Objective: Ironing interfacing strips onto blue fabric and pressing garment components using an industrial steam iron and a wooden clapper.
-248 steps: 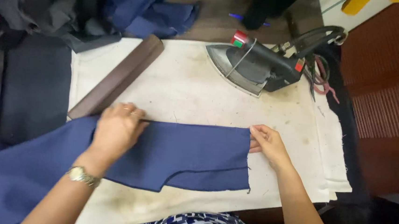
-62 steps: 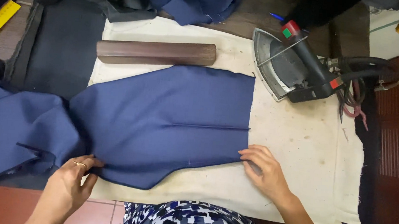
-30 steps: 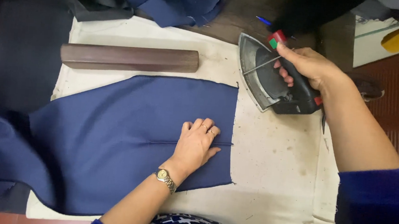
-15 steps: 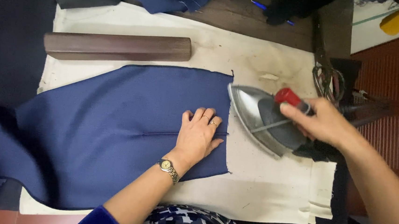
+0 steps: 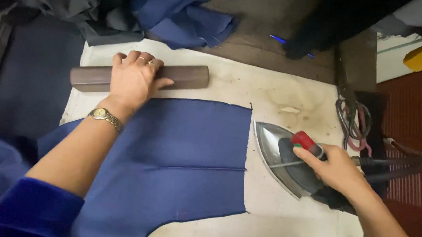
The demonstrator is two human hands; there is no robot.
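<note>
Fabric (image 5: 188,166), a blue cut panel with a pressed crease line, lies flat on the cream pressing cloth (image 5: 282,227) between the two hands. Left hand (image 5: 134,81) is curled over the brown wooden block (image 5: 184,77), just beyond the panel's far edge, fingers wrapped on top. Right hand (image 5: 336,167) is closed around the handle of the iron (image 5: 280,160), whose point sits just beside the panel's raw edge; whether the soleplate rests fully flat cannot be confirmed from this angle. Judgement: good pressing here calls for the sole kept level along the crease and the block brought down squarely behind it. Bare cloth lies nearer the body from the right hand; cables (image 5: 351,123) crowd beyond it, and heaped blue and grey garments (image 5: 178,17) lie beyond the left hand.
</note>
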